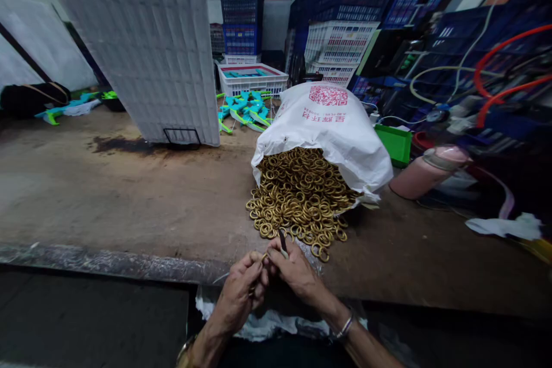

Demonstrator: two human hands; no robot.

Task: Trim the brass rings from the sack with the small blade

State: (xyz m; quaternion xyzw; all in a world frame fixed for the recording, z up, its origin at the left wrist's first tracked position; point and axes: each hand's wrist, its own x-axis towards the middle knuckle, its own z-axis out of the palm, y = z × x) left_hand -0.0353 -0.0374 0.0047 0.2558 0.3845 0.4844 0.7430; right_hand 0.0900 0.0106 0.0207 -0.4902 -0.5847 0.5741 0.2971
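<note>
My left hand [245, 287] is closed in a pinch on a small gold-coloured ring [264, 255] at the table's front edge. Close beside it, my right hand [295, 270] is closed around a slim tool with a dark blade-like end [282, 240], possibly a small knife; its fingertips meet the left ones at the ring. Just beyond the hands lies a heap of gold-coloured rings [297, 207], spilling from the mouth of a white woven sack [328, 121] with red print. The fingers hide part of the ring and most of the tool.
A tall grey-white ribbed panel [168, 57] stands on the wooden table [107, 201] at left. Turquoise and green plastic parts [245, 109] lie behind, near a white crate [254, 81]. A pink bottle [426, 172] and green tray [394, 144] are right of the sack.
</note>
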